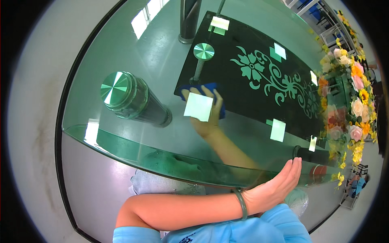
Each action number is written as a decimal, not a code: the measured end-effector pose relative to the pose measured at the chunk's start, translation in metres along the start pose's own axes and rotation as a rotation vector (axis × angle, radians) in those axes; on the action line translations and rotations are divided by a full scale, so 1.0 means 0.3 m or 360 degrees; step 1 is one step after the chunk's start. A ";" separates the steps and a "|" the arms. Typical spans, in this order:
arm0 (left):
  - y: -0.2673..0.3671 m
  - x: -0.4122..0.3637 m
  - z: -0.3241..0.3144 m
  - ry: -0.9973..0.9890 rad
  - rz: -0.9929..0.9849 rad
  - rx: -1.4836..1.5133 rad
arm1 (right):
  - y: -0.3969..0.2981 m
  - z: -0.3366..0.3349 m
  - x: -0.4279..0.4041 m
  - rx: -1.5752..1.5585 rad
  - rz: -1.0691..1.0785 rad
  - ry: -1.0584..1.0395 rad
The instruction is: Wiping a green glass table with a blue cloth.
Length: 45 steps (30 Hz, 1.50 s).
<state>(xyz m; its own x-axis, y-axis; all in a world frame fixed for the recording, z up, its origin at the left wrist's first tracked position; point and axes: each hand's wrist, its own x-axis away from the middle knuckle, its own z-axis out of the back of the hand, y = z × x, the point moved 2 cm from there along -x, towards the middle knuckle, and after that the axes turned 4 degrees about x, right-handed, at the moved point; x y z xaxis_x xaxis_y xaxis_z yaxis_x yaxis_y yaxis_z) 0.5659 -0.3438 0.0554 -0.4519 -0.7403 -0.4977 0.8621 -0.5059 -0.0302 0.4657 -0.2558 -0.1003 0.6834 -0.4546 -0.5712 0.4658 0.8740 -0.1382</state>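
My left hand (273,189), with a dark green bangle (241,203) on its wrist, reaches across my body to the right. Its fingers are straight and side by side, with nothing in them, at the near edge of a glass tabletop (146,133). Through the glass I see my right hand (209,124) underneath, its fingers spread over a blue cloth (222,111). A bright reflection on the glass hides part of that hand. The cloth is at the near left corner of a black lower shelf (218,73) with a pale floral pattern.
Metal-capped supports (139,103) carry the glass, and a slim post (199,68) rises near the cloth. Artificial flowers (357,106) stand at the right end. Dark trim (59,121) edges the floor at left. A person in blue (358,185) sits far right.
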 end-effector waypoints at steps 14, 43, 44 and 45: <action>-0.002 0.029 0.008 -0.0024 0.0046 -0.0049 | 0.146 0.148 0.163 0.0358 -0.0192 -0.0058; -0.021 -0.008 0.014 -0.0227 0.0039 0.0230 | 0.420 0.343 0.235 0.0207 -0.0646 -0.0372; -0.027 -0.005 0.031 -0.0284 0.0092 0.0250 | 0.381 0.303 0.222 0.0200 -0.0533 -0.0304; -0.020 -0.018 0.040 -0.0262 0.0023 0.0276 | 0.394 0.308 0.239 0.0236 -0.0425 -0.0255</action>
<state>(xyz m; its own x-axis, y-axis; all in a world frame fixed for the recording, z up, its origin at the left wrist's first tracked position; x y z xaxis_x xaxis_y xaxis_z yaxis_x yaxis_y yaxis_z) 0.5604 -0.3421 0.0686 -0.4832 -0.8031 -0.3486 0.8229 -0.5526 0.1324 0.6216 -0.2008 -0.0828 0.6006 -0.6953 -0.3948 0.7087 0.6915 -0.1399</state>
